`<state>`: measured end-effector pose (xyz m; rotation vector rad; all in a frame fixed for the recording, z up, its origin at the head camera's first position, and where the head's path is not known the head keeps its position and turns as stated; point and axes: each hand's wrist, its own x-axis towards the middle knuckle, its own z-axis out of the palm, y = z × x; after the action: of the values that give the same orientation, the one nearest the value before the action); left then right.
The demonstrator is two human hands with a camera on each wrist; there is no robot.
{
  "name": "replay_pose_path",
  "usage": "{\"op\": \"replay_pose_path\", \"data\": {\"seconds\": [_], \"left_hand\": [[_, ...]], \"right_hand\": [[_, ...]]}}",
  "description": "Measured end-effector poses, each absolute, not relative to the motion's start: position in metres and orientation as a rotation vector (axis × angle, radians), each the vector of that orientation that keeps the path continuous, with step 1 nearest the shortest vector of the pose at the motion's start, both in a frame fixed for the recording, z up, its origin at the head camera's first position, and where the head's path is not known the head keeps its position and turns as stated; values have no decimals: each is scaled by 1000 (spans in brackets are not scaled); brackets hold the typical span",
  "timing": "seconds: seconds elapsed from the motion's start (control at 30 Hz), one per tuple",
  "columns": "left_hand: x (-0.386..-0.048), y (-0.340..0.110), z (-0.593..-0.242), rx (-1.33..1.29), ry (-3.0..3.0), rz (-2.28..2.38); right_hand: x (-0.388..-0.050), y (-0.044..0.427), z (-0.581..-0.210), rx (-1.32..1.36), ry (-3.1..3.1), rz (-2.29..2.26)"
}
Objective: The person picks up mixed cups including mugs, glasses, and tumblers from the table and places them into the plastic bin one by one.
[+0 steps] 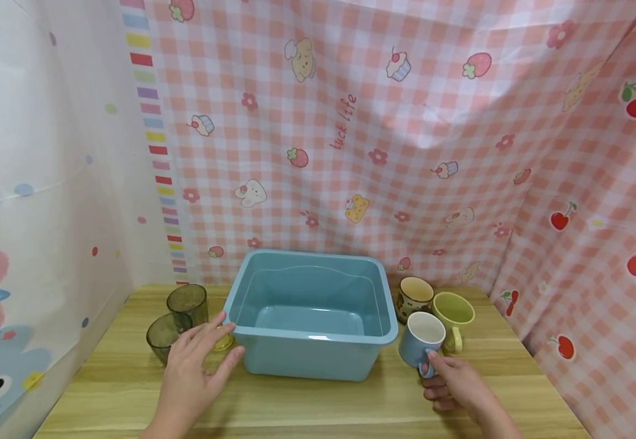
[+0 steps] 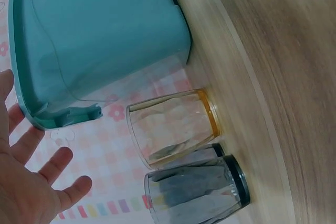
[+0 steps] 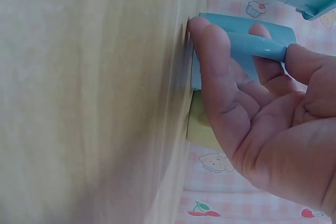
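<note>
- Fingers on the right hand (image 1: 452, 384) are curled in at the handle of the blue mug (image 1: 413, 346), thumb and fingertips pinching it. That's the only hold, so if the pinch is loose the mug could twist or tip.
- Left hand (image 1: 191, 372) is spread pretty wide, holding nothing, fingertips at the near left corner of the tub (image 1: 309, 360), looks like touching. Push too hard there and the tub could skid across the table (image 1: 307, 408).
- Blue mug is upright just right of the tub. Can't tell if its base is off the wood. Swing it left too low and it'd probably clip the tub's wall.
- Amber glass (image 1: 222, 342) and two dark glasses (image 1: 165, 335) sit by the left hand; a careless wrist could topple one.
- Green mug (image 1: 455, 310) and patterned mug (image 1: 407, 310) are right behind the blue one, so a sideways tug might knock them.
</note>
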<state>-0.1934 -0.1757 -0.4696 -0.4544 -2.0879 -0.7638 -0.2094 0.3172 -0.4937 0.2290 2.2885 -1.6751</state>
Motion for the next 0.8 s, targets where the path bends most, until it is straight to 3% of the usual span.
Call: {"op": "replay_pose_path", "data": {"seconds": [0.8], "left_hand": [[-193,-177,-472,-456,-2091,-780]], "right_hand": [[-209,316,-490,340,2454,-1570]]}}
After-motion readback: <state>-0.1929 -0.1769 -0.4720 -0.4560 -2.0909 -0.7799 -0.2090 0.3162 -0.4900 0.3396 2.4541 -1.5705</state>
